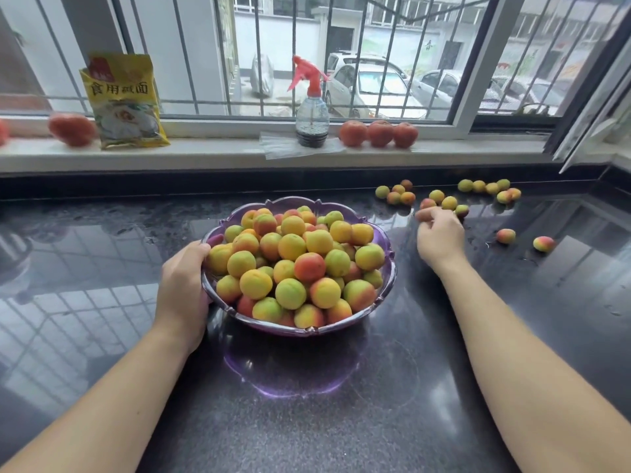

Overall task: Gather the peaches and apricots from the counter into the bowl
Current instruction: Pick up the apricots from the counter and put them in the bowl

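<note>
A purple scalloped bowl stands mid-counter, heaped with yellow, green and red peaches and apricots. My left hand grips the bowl's left rim, thumb over the edge. My right hand is to the bowl's right, fingers curled round a small reddish apricot that looks blurred. Just beyond its fingertips lie loose fruits. Another cluster sits further back, several more lie along the back edge, and two single fruits rest to the right.
The dark glossy counter runs to a white windowsill holding a yellow bag, a red-topped spray bottle and several tomatoes. An open window frame juts in at the right.
</note>
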